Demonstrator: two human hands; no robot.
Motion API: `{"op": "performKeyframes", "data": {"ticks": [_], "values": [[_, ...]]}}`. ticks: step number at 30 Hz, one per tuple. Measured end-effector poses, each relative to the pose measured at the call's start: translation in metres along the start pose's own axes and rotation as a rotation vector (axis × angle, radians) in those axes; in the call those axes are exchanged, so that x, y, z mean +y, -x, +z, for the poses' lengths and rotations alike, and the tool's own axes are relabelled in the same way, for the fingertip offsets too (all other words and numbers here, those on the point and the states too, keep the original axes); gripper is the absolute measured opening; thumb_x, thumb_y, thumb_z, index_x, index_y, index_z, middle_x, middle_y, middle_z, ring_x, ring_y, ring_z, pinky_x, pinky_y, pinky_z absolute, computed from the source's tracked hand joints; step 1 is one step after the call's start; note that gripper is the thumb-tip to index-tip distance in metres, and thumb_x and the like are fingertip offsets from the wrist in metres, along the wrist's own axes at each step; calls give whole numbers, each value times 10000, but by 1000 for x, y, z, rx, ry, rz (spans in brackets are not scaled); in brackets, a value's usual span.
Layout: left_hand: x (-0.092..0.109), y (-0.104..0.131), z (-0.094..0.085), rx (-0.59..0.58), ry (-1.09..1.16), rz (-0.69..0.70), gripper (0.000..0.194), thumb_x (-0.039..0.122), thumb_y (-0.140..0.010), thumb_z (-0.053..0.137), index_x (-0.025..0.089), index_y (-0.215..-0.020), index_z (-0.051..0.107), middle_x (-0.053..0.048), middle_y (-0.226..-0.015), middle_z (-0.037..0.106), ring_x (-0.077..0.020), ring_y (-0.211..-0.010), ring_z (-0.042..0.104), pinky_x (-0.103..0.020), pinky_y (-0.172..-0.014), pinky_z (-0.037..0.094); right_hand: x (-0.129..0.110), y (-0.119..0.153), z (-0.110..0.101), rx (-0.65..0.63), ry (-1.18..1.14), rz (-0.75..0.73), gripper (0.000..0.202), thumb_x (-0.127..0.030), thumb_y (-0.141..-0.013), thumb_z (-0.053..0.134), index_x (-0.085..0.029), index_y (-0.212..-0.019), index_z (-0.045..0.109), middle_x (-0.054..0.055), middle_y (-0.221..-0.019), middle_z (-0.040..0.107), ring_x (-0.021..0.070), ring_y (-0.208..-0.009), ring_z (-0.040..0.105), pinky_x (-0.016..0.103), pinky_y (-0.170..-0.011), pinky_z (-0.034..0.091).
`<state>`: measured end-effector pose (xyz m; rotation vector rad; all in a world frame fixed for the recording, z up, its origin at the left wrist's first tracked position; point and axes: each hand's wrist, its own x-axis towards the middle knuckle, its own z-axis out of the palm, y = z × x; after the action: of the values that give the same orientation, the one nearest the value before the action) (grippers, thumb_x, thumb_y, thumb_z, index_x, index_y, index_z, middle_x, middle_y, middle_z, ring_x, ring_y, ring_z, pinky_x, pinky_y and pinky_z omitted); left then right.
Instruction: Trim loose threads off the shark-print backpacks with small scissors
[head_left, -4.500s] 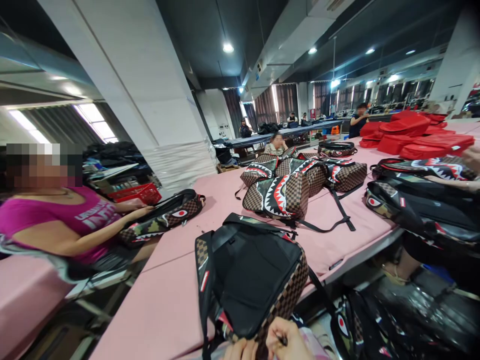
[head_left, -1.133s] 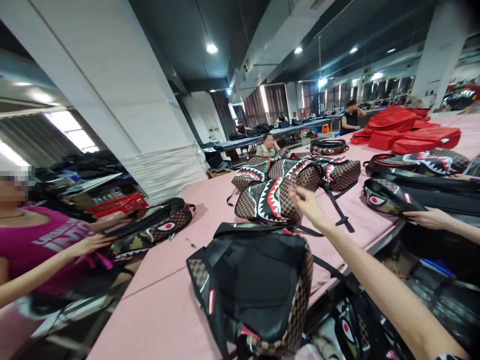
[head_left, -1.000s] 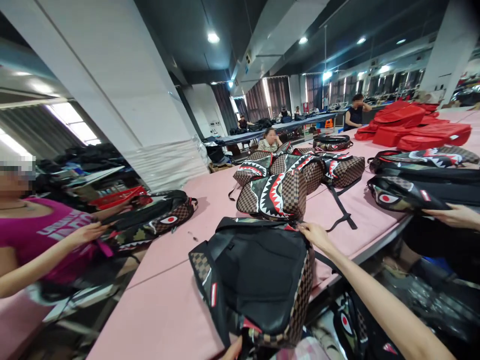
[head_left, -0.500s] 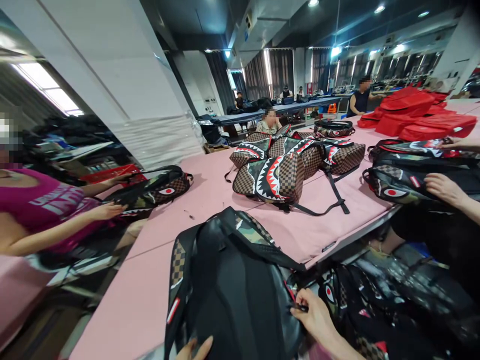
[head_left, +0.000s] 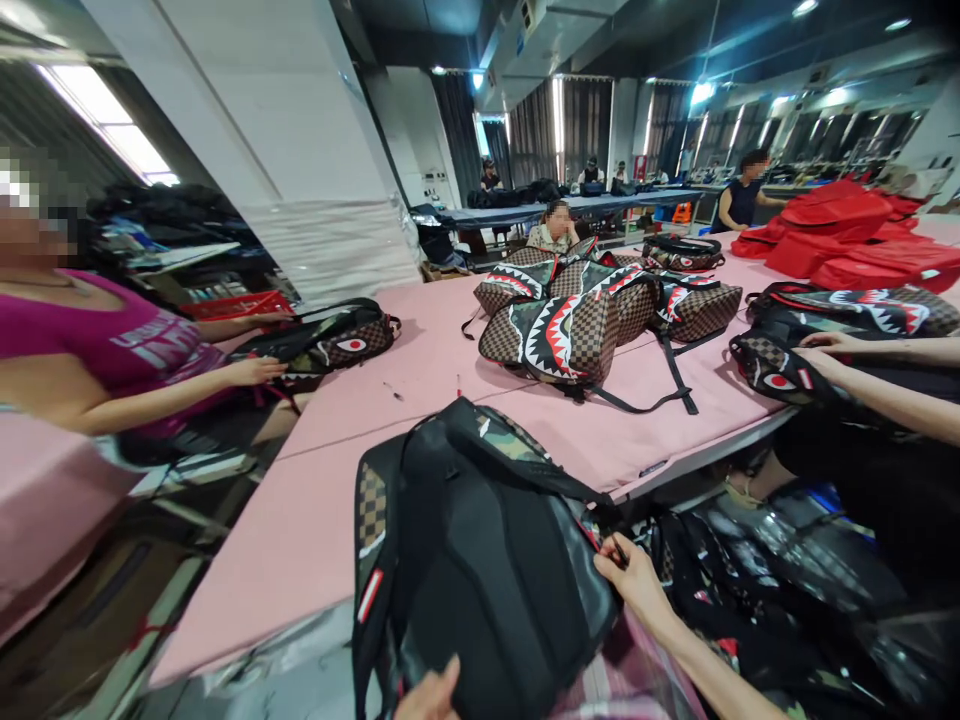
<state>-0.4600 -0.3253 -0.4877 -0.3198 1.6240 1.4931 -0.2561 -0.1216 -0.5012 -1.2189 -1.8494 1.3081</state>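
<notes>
At left, a co-worker in a magenta shirt has both hands on a camouflage-and-check bag. At centre, on the pink desk, our black-backed backpack lies back panel up, straps and checked sides in place. We judge the body already made up, with only detail work left along its right edge; how much of that remains, we cannot tell. Beyond it on the same desk sits a heap of shark-toothed backpacks, their stage unclear to us. Farther right, a second co-worker's hands work at another backpack, near a pile of red bags.

In the foreground, our left hand, cut off by the bottom of the frame, is at the backpack's lower left, thumb raised; we cannot tell how wide it is open or what it holds. The backpack stretches from there up and across to our right hand, just at its right edge, thumb and fingers pinched on a small dark item we cannot name, fingertips apparently touching the bag's side.
</notes>
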Motion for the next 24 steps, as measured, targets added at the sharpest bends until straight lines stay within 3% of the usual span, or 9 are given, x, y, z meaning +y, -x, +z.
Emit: {"op": "performKeyframes", "data": {"ticks": [4, 6, 9, 14, 17, 20, 24], "values": [[32, 6, 10, 18, 163, 167, 172, 134, -838, 469, 173, -953, 591, -41, -853, 677, -124, -845, 655, -239, -824, 520, -18, -11, 3, -80, 87, -116, 153, -307, -725, 534, -187, -634, 561, -32, -571, 502, 128, -561, 460, 239, -559, 354], [44, -2, 12, 14, 162, 156, 143, 118, -841, 476, 169, -897, 596, -31, -830, 679, -104, -798, 655, -230, -800, 526, -24, -29, 2, -134, 118, -110, 132, -315, -695, 588, -205, -746, 638, -17, -682, 586, 147, -659, 522, 253, -636, 389], [51, -10, 12, 15, 130, 117, 120, 118, -836, 494, 148, -869, 606, -39, -786, 680, -120, -731, 660, -271, -754, 548, -32, -65, -11, -197, 100, -144, 361, -309, -601, 688, -233, -953, 671, -4, -822, 649, 180, -796, 573, 289, -749, 417], [51, -9, 15, 55, 143, 140, 143, 84, -838, 472, 143, -850, 602, -32, -770, 683, -120, -726, 662, -283, -770, 546, -35, -99, -46, -54, -83, -79, 481, -367, -717, 570, -147, -1144, 589, 40, -851, 682, 178, -805, 620, 309, -774, 454], [51, -9, 16, 73, 164, 147, 146, 83, -839, 469, 147, -859, 599, -31, -773, 684, -127, -772, 664, -287, -805, 536, -29, -89, -50, -69, -51, -50, 336, -373, -693, 600, -124, -903, 684, 59, -788, 696, 194, -779, 629, 303, -758, 452], [50, -10, 16, 62, 156, 150, 154, 81, -838, 466, 139, -871, 604, -45, -782, 686, -139, -792, 665, -298, -820, 532, -27, -65, -36, -127, 15, -52, 289, -402, -712, 593, -146, -599, 664, 52, -647, 676, 198, -688, 618, 299, -697, 442], [48, -11, 14, 52, 155, 148, 156, 92, -834, 479, 135, -921, 601, -54, -842, 688, -131, -820, 659, -281, -829, 522, -41, -43, -7, -122, 161, -108, 248, -408, -735, 597, -185, -672, 686, 23, -648, 669, 190, -662, 604, 280, -642, 427]]}}
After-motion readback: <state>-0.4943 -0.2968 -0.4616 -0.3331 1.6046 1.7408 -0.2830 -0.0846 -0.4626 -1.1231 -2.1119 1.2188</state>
